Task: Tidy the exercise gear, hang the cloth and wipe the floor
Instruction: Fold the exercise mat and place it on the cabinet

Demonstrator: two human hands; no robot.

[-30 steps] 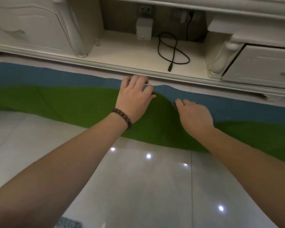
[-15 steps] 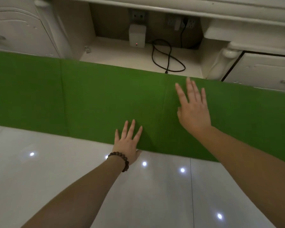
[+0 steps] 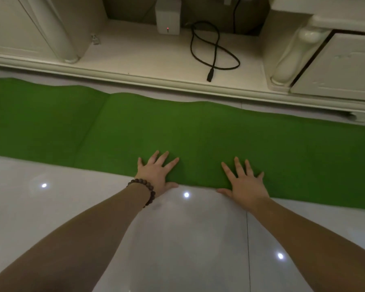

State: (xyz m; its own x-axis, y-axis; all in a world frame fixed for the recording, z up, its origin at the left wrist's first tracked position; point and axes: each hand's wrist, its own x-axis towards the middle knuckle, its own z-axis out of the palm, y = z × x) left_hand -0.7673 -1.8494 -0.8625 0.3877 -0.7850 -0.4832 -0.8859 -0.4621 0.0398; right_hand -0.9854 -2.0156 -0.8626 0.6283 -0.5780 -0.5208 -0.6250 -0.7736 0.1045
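Both hands, left (image 3: 158, 175) and right (image 3: 246, 184), press flat with fingers spread on the green mat (image 3: 198, 131), whose ends are cut off.

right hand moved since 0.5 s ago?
Yes. The right hand has come back toward the person: it was up at the green mat's far edge, near the cabinet; now it presses the near edge by the floor tile.

A home living room: glossy white floor tiles (image 3: 177, 239) reflect ceiling lights, and at 12 o'clock stands a cream carved TV cabinet (image 3: 335, 66) with an open shelf holding a small white box (image 3: 168, 16) and a loose black cable (image 3: 214, 51).
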